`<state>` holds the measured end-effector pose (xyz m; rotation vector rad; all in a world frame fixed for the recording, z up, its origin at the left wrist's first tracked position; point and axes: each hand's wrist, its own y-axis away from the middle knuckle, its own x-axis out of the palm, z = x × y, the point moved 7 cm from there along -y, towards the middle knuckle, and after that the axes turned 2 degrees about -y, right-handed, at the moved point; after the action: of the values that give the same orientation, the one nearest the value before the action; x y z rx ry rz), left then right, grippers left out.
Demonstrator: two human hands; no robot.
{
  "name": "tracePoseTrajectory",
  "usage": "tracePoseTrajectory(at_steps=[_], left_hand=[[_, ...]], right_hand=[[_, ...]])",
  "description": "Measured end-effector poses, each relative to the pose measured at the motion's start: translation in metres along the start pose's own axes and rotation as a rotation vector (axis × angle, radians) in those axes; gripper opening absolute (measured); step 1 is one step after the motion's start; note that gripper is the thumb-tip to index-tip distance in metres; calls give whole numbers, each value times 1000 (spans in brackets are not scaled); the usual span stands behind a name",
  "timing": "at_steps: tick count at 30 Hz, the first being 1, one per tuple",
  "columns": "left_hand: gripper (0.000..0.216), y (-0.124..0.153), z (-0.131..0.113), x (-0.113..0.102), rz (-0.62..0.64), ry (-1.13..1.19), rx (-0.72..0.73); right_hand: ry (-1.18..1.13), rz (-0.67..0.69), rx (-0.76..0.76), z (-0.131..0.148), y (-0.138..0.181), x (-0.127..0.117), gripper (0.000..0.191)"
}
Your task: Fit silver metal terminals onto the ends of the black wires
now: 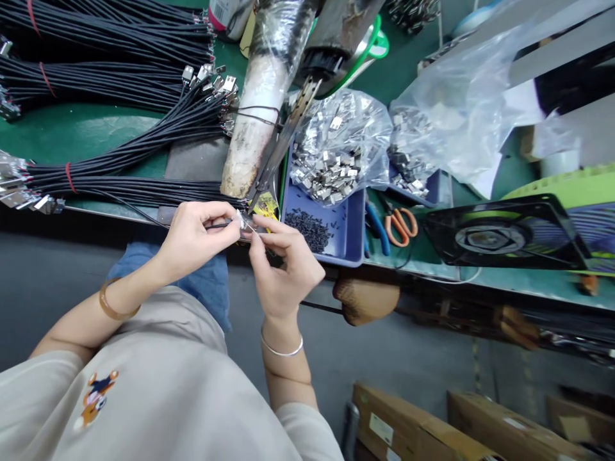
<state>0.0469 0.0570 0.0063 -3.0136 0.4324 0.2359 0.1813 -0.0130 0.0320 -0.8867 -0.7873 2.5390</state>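
Observation:
My left hand (204,232) is closed in a pinch on a black cable near its end, where a small pale piece (239,218) shows at the fingertips. Thumb and fingers of my right hand (283,269) are pinched together close beside it, at a thin, light strand too fine to name. Behind both hands, the tip of a white, tape-wrapped cylinder (245,141) and a narrow metal strip (283,141) slope down toward the fingers. A bundle of black cables (144,187) lies just beyond my left hand, tied with a red band.
A blue tray (353,240) holds small black pieces (310,230) and a clear bag of metal connectors (331,166). Right of it lie orange-handled cutters (401,225), blue-handled pliers (376,227) and a black fan (504,234). More cable bundles (106,80) fill the back left. Cardboard boxes (403,422) stand below.

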Motion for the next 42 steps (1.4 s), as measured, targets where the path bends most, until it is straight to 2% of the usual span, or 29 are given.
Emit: tracePoseTrajectory(at_steps=[4,7,17,31,33,35,39,40,41,42], left_hand=[[18,-1,0,1,-38,-7,-25],[17,-3,0,0,-67,-13,-27],[16,-4,-2,0,-123,24,-37],[15,-4,-4,4,-54,-40,-66],[16,-2,-6,4,-23,-56,-49],[16,2,-9,4,47,-103,-2],[16,21,-8,10,373,-272,116],[16,27,-5,10,448,-297,130],[16,31,-2,8,479,-302,134],[15,33,0,4,469,-290,135]], right_hand=[[-123,-5,154,-13,-3,6,10],[-188,1,207,-17,-6,7,12],[-206,6,237,-18,-13,7,9],[-218,57,210,-17,-10,5,13],[-228,65,217,-20,-8,3,9],[-182,-4,178,-22,-6,-8,5],[14,-400,-177,3,2,-56,4],[50,-467,-219,8,3,-65,6],[76,-480,-206,9,2,-72,10],[103,-438,-138,7,-2,-75,14]])
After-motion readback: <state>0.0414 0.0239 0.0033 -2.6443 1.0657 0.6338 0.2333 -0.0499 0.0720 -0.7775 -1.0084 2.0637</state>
